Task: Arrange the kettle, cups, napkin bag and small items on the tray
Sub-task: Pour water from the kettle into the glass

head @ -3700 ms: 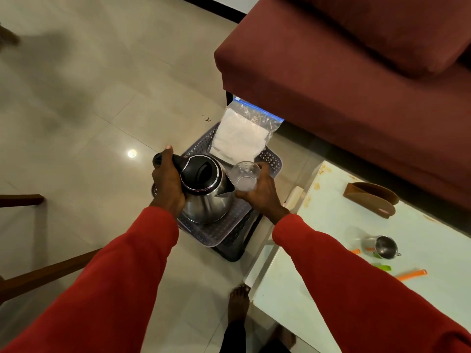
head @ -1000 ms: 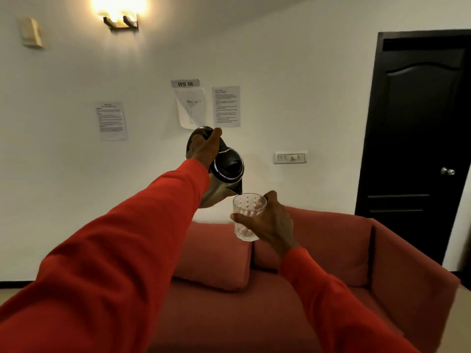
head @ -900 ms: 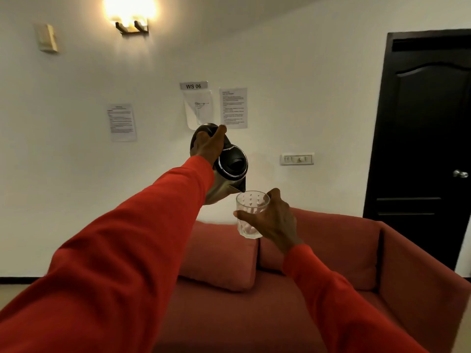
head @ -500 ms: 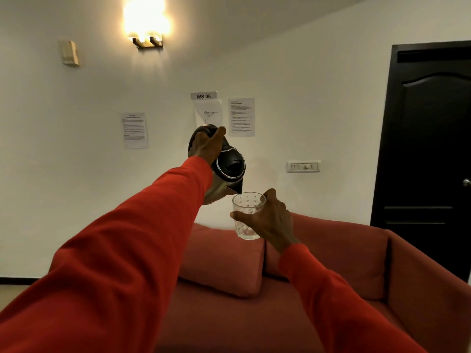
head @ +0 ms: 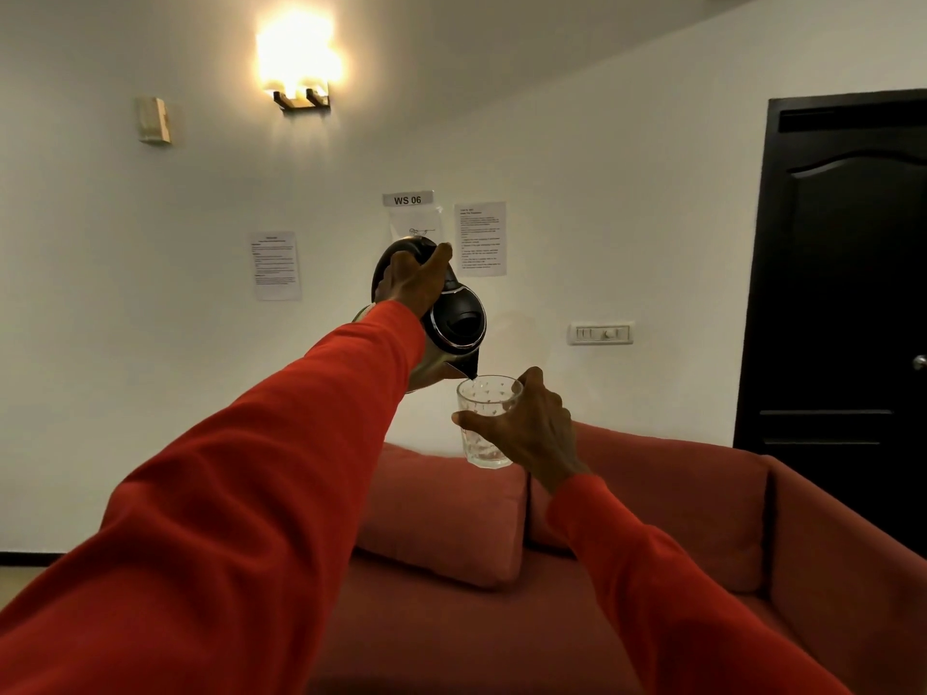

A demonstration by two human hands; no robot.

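Note:
I hold both objects up at chest height in front of the wall. My left hand grips the black handle of the steel kettle, which is tilted with its spout down over the rim of a clear glass cup. My right hand grips that cup from the right side and keeps it upright. I cannot tell whether liquid runs from the spout. The tray, the napkin bag and the small items are out of view.
A red sofa with cushions stands below my arms. Behind it is a white wall with taped papers, a switch plate and a lit lamp. A dark door is at the right.
Earlier both hands held the kettle and cup down on the tray on the floor; they now hold them raised before the wall. Over the last second the kettle stays tilted over the cup.

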